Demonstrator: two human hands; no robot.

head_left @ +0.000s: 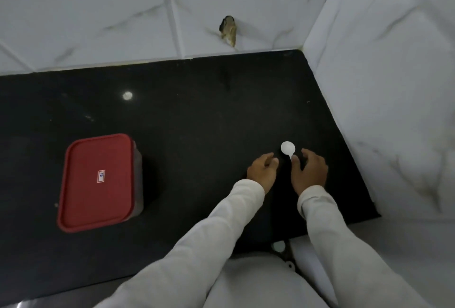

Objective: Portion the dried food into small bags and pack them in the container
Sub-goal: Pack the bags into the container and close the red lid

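A closed container with a red lid [97, 182] stands on the black counter [197, 115] at the left. A small white spoon [288, 148] lies on the counter right of centre, its bowl pointing away from me. My right hand [310, 172] hovers palm down just behind it, thumb and fingers apart, and the thumb tip touches the spoon's handle. My left hand [263, 171] is close beside it on the left, with loosely curled fingers and nothing in it. No bags or dried food are in view.
White marble-look tiled walls [394, 86] close the counter at the back and right, forming a corner. A chipped hole [229, 29] marks the back wall. The counter's front edge runs under my white sleeves.
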